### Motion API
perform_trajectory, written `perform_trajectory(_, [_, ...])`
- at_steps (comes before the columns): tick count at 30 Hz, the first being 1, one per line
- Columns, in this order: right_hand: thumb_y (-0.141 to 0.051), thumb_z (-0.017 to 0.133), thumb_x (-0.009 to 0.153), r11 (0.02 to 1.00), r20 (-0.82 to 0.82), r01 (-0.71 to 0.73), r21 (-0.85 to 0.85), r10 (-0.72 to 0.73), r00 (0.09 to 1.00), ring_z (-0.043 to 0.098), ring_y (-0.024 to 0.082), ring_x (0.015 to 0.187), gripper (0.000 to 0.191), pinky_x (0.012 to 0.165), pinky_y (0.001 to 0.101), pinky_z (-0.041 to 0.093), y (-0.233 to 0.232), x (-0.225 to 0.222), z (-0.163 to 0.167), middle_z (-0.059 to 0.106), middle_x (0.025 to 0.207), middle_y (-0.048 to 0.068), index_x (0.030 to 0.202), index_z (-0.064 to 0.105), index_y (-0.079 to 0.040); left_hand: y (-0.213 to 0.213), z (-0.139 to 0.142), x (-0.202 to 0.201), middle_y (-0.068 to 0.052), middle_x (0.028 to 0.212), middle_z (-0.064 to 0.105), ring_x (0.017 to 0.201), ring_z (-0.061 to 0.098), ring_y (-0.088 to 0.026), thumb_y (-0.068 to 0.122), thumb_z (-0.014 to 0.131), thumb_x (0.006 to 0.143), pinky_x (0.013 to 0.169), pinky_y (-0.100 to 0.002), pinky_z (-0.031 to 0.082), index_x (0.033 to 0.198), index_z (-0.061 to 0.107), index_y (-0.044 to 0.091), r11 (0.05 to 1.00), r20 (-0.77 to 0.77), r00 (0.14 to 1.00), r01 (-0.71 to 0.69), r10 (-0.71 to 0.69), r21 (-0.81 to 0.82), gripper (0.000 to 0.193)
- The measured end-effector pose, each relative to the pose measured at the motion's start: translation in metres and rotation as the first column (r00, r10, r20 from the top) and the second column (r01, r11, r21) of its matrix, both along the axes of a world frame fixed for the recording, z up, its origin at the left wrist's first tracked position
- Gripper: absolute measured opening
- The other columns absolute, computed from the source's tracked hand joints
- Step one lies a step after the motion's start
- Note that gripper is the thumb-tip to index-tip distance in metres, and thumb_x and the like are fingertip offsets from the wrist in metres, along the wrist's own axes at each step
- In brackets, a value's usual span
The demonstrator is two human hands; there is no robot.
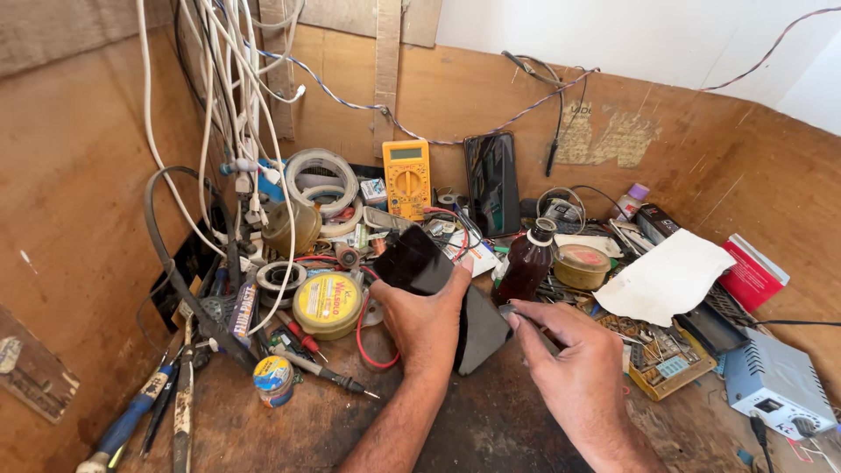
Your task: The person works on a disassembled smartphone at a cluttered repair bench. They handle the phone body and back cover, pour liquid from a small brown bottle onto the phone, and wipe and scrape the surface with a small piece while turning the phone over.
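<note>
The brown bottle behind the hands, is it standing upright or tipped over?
Upright. The brown bottle stands on its base among the clutter, its pale cap at the top, just beyond the right hand.

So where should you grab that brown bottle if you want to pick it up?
Probably best around the brown bottle's wide middle, coming from the front right. It stands upright, its neck narrows toward the cap, and clutter crowds behind and beside it. The right hand is nearest; the left hand is busy holding a dark phone.
</note>
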State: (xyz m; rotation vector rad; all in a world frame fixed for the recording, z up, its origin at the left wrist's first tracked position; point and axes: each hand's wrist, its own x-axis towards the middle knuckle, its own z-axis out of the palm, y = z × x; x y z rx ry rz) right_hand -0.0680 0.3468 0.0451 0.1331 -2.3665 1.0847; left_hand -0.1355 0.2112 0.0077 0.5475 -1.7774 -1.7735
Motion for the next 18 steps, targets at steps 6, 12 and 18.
perform_trajectory(6, [-0.010, 0.078, 0.082, 0.998, -0.072, -0.020, 0.054, 0.024, 0.997, 0.075, 0.013, 0.069, 0.022, 0.062, 0.0277, 0.058, 0.002, -0.002, -0.004, 0.079, 0.084, 0.007, 0.104, 0.081, -0.008, 0.000, 0.001, 0.002, -0.033, 0.111, 0.062, 0.108, 0.065, -0.042, 0.047, 0.093, 0.062, 0.097, -0.048, 0.050, 0.117, 0.042, -0.013, 1.000, 0.025, 1.000, 0.015, -0.015, -0.014, 0.096])
perform_trajectory(12, [-0.010, 0.080, 0.080, 0.997, -0.120, 0.000, 0.080, 0.010, 0.993, 0.076, 0.013, 0.071, 0.020, 0.064, 0.0277, 0.058, 0.002, -0.001, -0.010, 0.080, 0.085, 0.007, 0.101, 0.081, -0.008, 0.000, 0.000, 0.000, -0.033, 0.109, 0.064, 0.105, 0.066, -0.044, 0.046, 0.093, 0.061, 0.096, -0.048, 0.050, 0.116, 0.043, -0.012, 0.999, 0.044, 0.999, 0.016, -0.014, -0.047, 0.094])
perform_trajectory(18, [-0.010, 0.079, 0.080, 0.995, -0.099, -0.005, 0.099, 0.015, 0.995, 0.077, 0.013, 0.073, 0.022, 0.065, 0.0277, 0.059, 0.001, -0.002, -0.009, 0.080, 0.087, 0.007, 0.102, 0.081, -0.008, -0.001, 0.000, 0.002, -0.033, 0.109, 0.063, 0.105, 0.066, -0.045, 0.045, 0.093, 0.062, 0.096, -0.049, 0.050, 0.117, 0.042, -0.012, 0.998, 0.053, 0.998, 0.024, -0.021, -0.062, 0.095])
